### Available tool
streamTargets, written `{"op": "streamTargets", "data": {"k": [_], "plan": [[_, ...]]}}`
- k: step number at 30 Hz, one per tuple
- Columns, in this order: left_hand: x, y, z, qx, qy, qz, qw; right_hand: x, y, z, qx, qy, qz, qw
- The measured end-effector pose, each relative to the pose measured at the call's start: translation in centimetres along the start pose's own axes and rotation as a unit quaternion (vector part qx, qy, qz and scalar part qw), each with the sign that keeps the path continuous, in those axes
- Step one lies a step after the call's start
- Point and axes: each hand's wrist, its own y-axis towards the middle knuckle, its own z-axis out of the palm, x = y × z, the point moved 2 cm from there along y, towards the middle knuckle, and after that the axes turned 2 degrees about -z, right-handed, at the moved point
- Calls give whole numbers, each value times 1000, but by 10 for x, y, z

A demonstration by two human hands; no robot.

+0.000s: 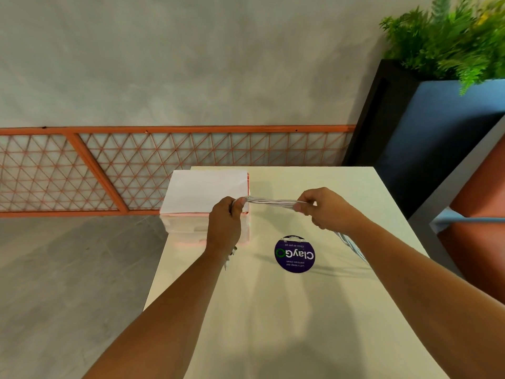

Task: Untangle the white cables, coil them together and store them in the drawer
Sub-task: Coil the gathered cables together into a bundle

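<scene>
Hands raised over the table (273,310), left hand (224,223) and right hand (323,209) each gripping the white cables (270,202) stretched between them

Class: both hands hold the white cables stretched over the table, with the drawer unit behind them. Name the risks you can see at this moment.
1. The left hand and right hand pull the white cables taut; pulling harder could tighten any remaining tangle.
2. Loose strands trail below the right wrist toward the table edge and may slip off or snag.
3. The drawer unit appears closed, and both hands are occupied.
</scene>
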Motion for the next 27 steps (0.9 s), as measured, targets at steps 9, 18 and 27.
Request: {"op": "streamTargets", "data": {"k": [9, 18, 27], "plan": [[-10, -1, -6, -19, 16, 28, 999, 2, 2, 14, 3, 115, 141, 983], [-22, 0, -16, -13, -52, 92, 994, -5, -2, 2, 136, 441, 292, 838], [-21, 13, -25, -76, -125, 29, 989, 16, -11, 25, -3, -119, -107, 987]]}}
